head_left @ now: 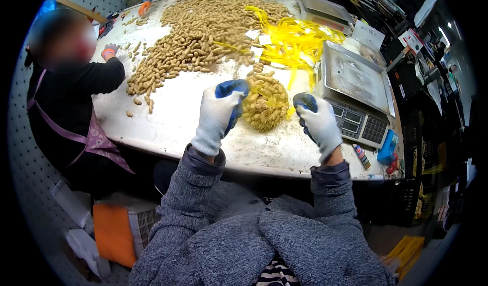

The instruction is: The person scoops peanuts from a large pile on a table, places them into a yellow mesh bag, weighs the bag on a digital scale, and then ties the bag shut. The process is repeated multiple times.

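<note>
A yellow mesh bag [265, 103] full of unshelled peanuts sits on the white table, between my two hands. My left hand [223, 114], in a white knit glove with a blue coated palm, has its fingers curled at the bag's upper left edge. Whether netting is pinched in them is hard to see. To the bag's right, my right hand [318, 118] wears a matching glove with a darkened palm. Its fingers are curled in, apart from the bag's round body, and their inside is hidden. A bit of yellow netting [291, 112] shows between the bag and that hand.
Loose peanuts [206, 30] are heaped across the table [183, 107]. Yellow net sleeves with white tags [293, 38] lie behind the bag. A digital scale [354, 80] stands at right, near a small bottle [361, 156] and a blue holder [387, 147]. A co-worker [72, 84] works at left.
</note>
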{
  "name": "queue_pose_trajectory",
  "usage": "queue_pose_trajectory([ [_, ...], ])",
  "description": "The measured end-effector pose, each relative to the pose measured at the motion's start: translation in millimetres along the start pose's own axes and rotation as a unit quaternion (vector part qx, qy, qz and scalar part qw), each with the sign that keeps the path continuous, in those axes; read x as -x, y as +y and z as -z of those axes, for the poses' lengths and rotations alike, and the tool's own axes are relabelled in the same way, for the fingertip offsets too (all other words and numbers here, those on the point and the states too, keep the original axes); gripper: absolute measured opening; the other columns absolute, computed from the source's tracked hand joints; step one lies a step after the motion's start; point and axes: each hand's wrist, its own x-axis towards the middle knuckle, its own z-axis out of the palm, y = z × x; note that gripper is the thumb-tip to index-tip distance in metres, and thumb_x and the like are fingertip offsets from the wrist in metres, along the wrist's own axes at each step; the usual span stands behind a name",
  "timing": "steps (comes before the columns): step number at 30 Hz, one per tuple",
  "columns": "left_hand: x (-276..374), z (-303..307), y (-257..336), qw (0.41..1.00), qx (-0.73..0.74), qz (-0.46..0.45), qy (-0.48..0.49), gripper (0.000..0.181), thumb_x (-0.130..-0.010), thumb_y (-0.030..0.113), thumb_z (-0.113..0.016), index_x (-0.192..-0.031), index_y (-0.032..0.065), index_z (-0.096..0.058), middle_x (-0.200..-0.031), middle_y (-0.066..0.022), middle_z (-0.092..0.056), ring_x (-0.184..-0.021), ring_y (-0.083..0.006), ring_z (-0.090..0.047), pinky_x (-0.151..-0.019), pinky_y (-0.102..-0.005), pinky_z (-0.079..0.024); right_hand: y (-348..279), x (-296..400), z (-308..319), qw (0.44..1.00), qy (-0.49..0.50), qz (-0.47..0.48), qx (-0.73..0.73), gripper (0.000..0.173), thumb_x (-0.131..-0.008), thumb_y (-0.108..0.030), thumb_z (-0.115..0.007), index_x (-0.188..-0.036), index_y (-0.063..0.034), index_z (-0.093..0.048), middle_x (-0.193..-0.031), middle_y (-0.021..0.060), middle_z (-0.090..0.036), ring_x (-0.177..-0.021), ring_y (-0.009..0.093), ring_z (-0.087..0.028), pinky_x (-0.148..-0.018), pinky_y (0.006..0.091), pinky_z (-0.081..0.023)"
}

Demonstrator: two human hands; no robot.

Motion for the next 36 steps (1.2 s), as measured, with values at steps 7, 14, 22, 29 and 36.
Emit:
queue_pose_trajectory([
  [7, -15.9, -16.8, 16.3, 0.985, -0.165, -0.054, -0.004, 0.014, -0.080, 0.008, -0.058, -0.089, -0.0001, -0.065, -0.063, -0.0001, -0.057, -0.046, -0.0056, -0.048, -0.042, -0.0179, -0.038, -94.0, 45.5, 18.5, 0.922, 0.110, 0.293, -0.229, 0.030, -0.074, -0.008, -0.062, -0.103, -0.0016, -0.056, -0.086, 0.0131, -0.062, -0.084, 0.022, -0.059, -0.081, 0.0367, -0.045],
  [14, -9.7, -11.5, 11.4, 0.994, -0.108, -0.031, 0.007, 0.015, -0.082, 0.009, -0.056, -0.089, -0.0008, -0.063, -0.055, 0.0014, -0.050, -0.039, -0.0055, -0.042, -0.035, -0.0194, -0.032, -42.8, -27.8, -66.7, 0.993, -0.095, 0.059, 0.025, 0.027, -0.082, -0.022, -0.048, -0.096, -0.0014, -0.058, -0.095, 0.0243, -0.059, -0.094, 0.037, -0.055, -0.083, 0.0393, -0.043],
  [22, -2.4, 17.4, -0.6, 0.999, -0.031, 0.014, 0.004, 0.020, -0.084, 0.009, -0.052, -0.097, -0.0019, -0.062, -0.053, 0.0036, -0.047, -0.039, -0.0037, -0.038, -0.035, -0.0182, -0.030, -37.3, -73.6, -84.2, 0.949, -0.133, 0.103, 0.268, 0.031, -0.078, -0.030, -0.056, -0.096, -0.0054, -0.062, -0.096, 0.0192, -0.061, -0.095, 0.032, -0.057, -0.081, 0.0377, -0.044],
  [29, -9.1, 32.9, -10.0, 0.998, 0.055, 0.028, 0.000, 0.020, -0.082, 0.007, -0.054, -0.099, -0.0021, -0.061, -0.055, 0.0008, -0.051, -0.038, -0.0052, -0.040, -0.033, -0.0201, -0.031, -50.3, -85.1, -113.1, 0.877, -0.239, 0.135, 0.395, 0.054, -0.071, -0.039, -0.067, -0.117, -0.0159, -0.051, -0.110, 0.0142, -0.058, -0.104, 0.032, -0.054, -0.085, 0.0451, -0.040],
  [36, -13.6, 58.2, -34.2, 0.995, 0.088, 0.037, 0.016, 0.020, -0.085, 0.008, -0.053, -0.100, -0.0013, -0.062, -0.050, 0.0032, -0.045, -0.035, -0.0034, -0.035, -0.032, -0.0187, -0.027, -40.3, -92.5, -139.1, 0.887, -0.199, 0.176, 0.378, 0.036, -0.076, -0.030, -0.061, -0.106, -0.0100, -0.059, -0.106, 0.0167, -0.059, -0.100, 0.031, -0.055, -0.086, 0.0389, -0.040],
])
